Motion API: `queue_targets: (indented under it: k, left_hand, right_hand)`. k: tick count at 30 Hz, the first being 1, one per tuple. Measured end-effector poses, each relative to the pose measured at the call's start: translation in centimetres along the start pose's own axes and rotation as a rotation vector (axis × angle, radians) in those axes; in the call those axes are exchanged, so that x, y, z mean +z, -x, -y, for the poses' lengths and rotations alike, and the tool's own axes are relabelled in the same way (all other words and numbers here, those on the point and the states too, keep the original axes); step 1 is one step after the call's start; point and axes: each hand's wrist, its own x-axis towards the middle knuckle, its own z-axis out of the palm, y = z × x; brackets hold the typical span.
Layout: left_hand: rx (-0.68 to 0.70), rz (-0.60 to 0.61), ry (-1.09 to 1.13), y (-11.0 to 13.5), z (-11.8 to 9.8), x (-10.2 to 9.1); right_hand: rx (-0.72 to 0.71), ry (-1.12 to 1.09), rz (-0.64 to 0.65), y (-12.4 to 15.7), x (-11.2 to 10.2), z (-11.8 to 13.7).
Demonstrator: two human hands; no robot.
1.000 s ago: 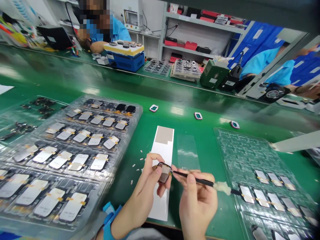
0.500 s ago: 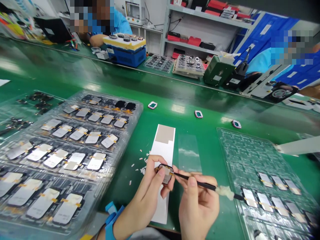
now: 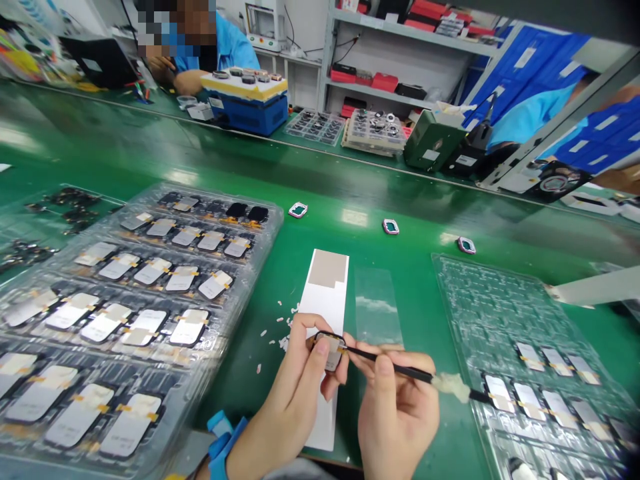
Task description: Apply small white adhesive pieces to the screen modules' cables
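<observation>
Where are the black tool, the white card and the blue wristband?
Black tool (image 3: 413, 372): head view, on its dark shaft.
White card (image 3: 323, 301): head view, on its white surface.
Blue wristband (image 3: 221, 450): head view, on its strap.

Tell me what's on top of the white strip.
At the far end of the white strip, a beige sheet. The left hand and the part it holds hide some of its middle, so anything there can't be seen.

print (image 3: 123, 441) on silver parts (image 3: 134, 419), label (image 3: 431, 155) on green box (image 3: 425, 135), unreadable

Framed part (image 3: 334, 361) partly hidden by the left hand (image 3: 301, 381), large tray (image 3: 235, 307) cut off at left edge
</observation>
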Motion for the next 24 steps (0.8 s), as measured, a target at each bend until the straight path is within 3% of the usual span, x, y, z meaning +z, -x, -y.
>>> queue_targets:
  k: [6, 10, 14, 17, 20, 24]
  left_hand:
    - [0.095, -0.085, -0.050, -0.1, 0.9, -0.2]
    - [0.091, -0.146, -0.162, -0.3, 0.8, -0.6]
    - [0.074, -0.086, -0.333, -0.9, 0.0, -1.0]
    - [0.127, -0.047, -0.637, -0.9, -1.4, -1.1]
    - [0.280, -0.005, -1.020, 0.2, -3.2, -1.0]
    - [0.396, 0.175, -1.311, 3.2, -5.8, -1.5]
  right_hand:
    - [-0.075, -0.052, 0.062, 0.0, 0.5, 0.4]
    - [-0.186, -0.028, -0.060, -0.6, 0.0, 1.0]
    - [-0.359, 0.205, -0.192, -1.6, -1.3, 1.9]
    - [-0.441, 0.443, -0.220, -2.5, -2.3, 2.3]
    - [-0.467, 0.538, -0.118, -3.3, -3.1, 2.5]
    - [-0.506, 0.556, 0.173, -4.0, -4.2, 2.2]
